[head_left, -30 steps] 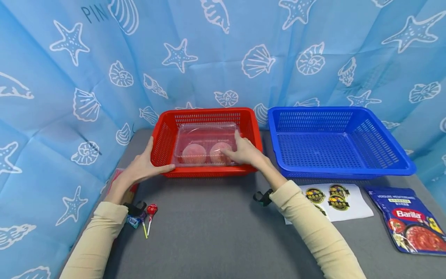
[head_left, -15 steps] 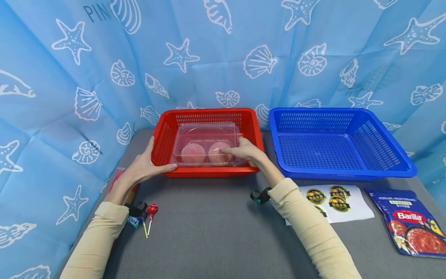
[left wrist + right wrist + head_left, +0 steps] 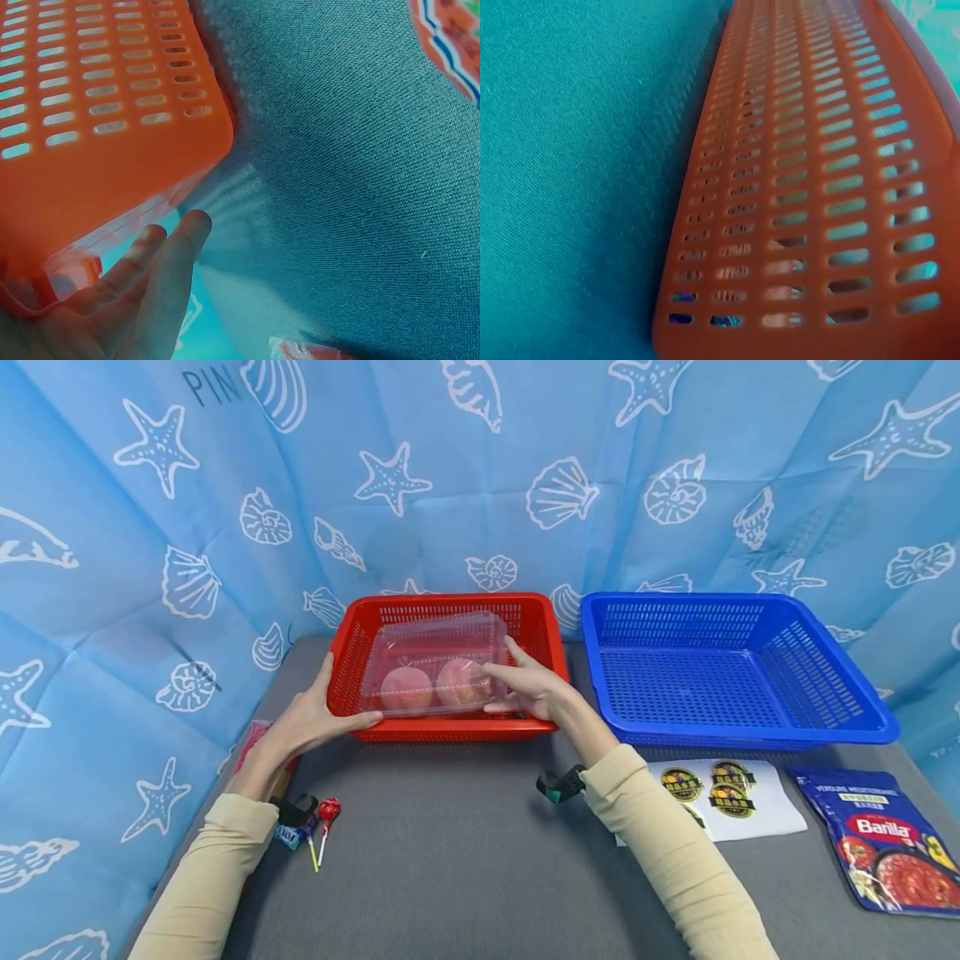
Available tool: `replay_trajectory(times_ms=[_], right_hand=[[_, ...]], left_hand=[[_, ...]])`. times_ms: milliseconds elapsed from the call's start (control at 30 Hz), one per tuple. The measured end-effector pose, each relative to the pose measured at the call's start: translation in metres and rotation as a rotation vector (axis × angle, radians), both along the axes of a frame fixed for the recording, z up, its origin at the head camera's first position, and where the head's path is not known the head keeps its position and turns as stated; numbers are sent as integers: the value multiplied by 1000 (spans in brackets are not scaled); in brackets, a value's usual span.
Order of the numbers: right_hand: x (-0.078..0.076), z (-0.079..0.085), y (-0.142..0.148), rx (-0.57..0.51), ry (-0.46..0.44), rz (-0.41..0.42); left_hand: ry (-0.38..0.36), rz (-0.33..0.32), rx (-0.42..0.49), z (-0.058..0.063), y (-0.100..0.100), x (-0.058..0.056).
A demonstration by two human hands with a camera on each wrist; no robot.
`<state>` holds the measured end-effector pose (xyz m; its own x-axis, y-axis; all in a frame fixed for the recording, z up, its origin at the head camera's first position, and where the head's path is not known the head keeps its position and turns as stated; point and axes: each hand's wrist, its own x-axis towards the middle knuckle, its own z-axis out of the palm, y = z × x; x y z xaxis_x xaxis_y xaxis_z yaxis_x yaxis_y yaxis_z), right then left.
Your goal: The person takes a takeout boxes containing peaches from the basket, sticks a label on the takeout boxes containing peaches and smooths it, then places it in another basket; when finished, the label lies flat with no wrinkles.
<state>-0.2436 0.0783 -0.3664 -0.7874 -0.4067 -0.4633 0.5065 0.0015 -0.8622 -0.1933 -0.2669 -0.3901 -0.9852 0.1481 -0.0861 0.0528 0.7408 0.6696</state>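
The right hand [image 3: 536, 687] grips the clear box [image 3: 435, 643], tilted inside the red basket [image 3: 442, 729]; the left hand [image 3: 307, 718], spread, touches the basket's corner — a weak grip could drop the box; the peaches [image 3: 407, 689] might bruise.

Smooth, slightly glossy plastic is seen on the red basket [image 3: 450, 726] and the blue basket [image 3: 750, 732], while the box [image 3: 431, 647] is made of clear, shiny plastic. The worktop [image 3: 435, 835] is covered by matt, finely textured cloth.
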Motion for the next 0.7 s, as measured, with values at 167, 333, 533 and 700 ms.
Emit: replay_trajectory(times_ms=[167, 333, 533, 700], right_hand=[[4, -1, -4, 4, 66, -26], [6, 2, -4, 8, 99, -73], [10, 15, 1, -20, 120, -131], [18, 33, 11, -27, 155, -149]], left_hand=[[7, -3, 13, -1, 0, 0], [8, -10, 31, -1, 1, 0], [-39, 19, 4, 3, 0, 1], [-58, 18, 4, 6, -1, 3]])
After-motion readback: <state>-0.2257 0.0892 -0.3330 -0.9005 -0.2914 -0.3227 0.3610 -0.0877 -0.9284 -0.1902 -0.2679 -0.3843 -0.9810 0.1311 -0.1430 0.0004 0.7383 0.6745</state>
